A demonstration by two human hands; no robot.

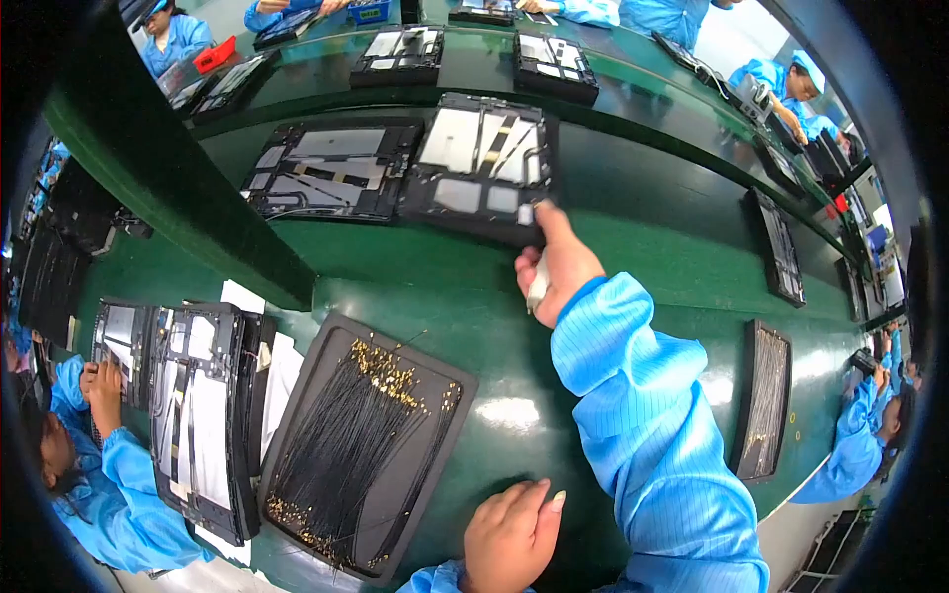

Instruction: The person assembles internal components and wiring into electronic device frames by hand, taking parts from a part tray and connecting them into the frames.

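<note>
My right hand [565, 269] reaches far forward and grips the near right corner of a stack of open tablet housings [482, 193], thumb on top. Silver-white battery cells and dark strips show in the uppermost one. A white cover sits on one of that hand's fingers; the fingers under the stack are partly hidden. Close beside it on the left lies another open tablet housing [326, 170]. My left hand [512, 539] rests low over the green table, fingers loosely bent and slightly apart, holding nothing visible. Left of it is a dark tray [450, 390] of thin black cables with gold-coloured ends.
Another stack of housings [203, 395] stands left of the tray, next to a co-worker's hand [102, 390]. A green post [188, 198] rises at the left. A second cable tray [743, 435] is at the right. Farther housings [398, 54] line the raised belt; people in blue work around.
</note>
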